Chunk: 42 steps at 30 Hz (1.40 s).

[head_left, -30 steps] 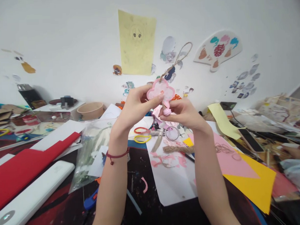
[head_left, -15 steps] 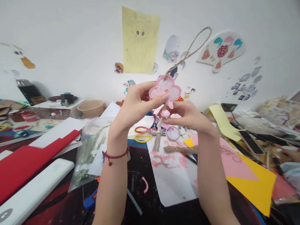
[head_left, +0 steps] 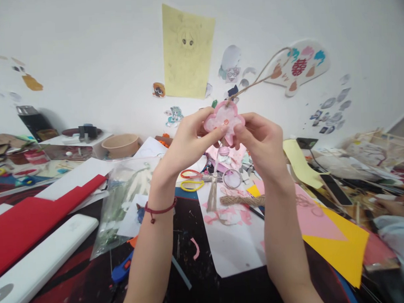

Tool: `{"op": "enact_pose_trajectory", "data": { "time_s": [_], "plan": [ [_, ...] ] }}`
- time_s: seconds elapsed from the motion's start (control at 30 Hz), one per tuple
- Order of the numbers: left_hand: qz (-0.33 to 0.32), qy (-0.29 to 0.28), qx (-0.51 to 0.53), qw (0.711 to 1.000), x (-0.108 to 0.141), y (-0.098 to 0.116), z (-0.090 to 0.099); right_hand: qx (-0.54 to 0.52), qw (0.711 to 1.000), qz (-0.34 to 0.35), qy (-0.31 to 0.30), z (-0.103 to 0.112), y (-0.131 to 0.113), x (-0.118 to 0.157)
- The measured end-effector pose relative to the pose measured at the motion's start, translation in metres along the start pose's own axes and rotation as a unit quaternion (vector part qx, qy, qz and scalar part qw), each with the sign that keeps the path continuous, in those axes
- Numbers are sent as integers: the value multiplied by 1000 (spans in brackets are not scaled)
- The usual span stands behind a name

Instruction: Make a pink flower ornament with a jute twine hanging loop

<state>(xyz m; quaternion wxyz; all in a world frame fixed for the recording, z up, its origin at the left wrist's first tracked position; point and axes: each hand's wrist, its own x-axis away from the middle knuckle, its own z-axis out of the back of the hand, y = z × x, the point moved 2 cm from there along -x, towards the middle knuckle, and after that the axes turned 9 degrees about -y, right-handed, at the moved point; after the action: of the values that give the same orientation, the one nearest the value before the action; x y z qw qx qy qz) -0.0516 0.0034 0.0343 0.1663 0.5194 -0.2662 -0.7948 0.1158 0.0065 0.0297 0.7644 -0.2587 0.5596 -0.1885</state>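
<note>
A pink flower-shaped pendant (head_left: 226,117) with a pale middle is held up in front of the wall between my two hands. My left hand (head_left: 196,136) pinches its left side, thumb across the front. On the right edge, my right hand (head_left: 259,133) grips with thumb in front and fingers behind. From its top a loop of twine (head_left: 261,77) slants up to the right. Below hang a pink bead (head_left: 224,151) and a grey tassel (head_left: 212,196).
Scissors (head_left: 192,184) with red and yellow handles, a twine bundle (head_left: 242,200) and white paper (head_left: 233,248) lie below my hands. Yellow card (head_left: 347,248) and a phone (head_left: 336,189) are to the right, near another person's hand (head_left: 396,205). Red card (head_left: 34,221) and a white case (head_left: 49,261) lie left.
My right hand has moved up from the bead below the pendant to the pendant's right edge. The twine loop has tipped lower to the right. My left hand keeps its hold.
</note>
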Motion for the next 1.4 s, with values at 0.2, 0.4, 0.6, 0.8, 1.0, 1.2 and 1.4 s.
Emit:
{"op": "enact_pose_trajectory", "data": {
  "time_s": [0.2, 0.4, 0.6, 0.8, 1.0, 1.2, 1.4],
  "plan": [
    [-2, -11, 84, 996, -7, -7, -17, -7, 995, 59, 81, 2, 5, -2],
    [25, -27, 190, 981, -10, -7, -29, 5, 986, 117, 120, 4, 0, -2],
    [6, -37, 148, 988, -11, -5, -35, 15, 972, 139, 189, 11, -9, 1],
    [21, -16, 71, 997, -12, -7, -32, -10, 957, 157, 243, 25, -13, 1],
    [32, -41, 21, 998, -12, -2, -40, 23, 955, 132, 265, 24, -17, 4],
    [14, -30, 18, 999, -9, 2, -46, 17, 954, 130, 270, 21, -22, 5],
    [18, -54, 30, 998, -8, 6, -37, -3, 974, 89, 206, 34, -25, 9]
  ]
}}
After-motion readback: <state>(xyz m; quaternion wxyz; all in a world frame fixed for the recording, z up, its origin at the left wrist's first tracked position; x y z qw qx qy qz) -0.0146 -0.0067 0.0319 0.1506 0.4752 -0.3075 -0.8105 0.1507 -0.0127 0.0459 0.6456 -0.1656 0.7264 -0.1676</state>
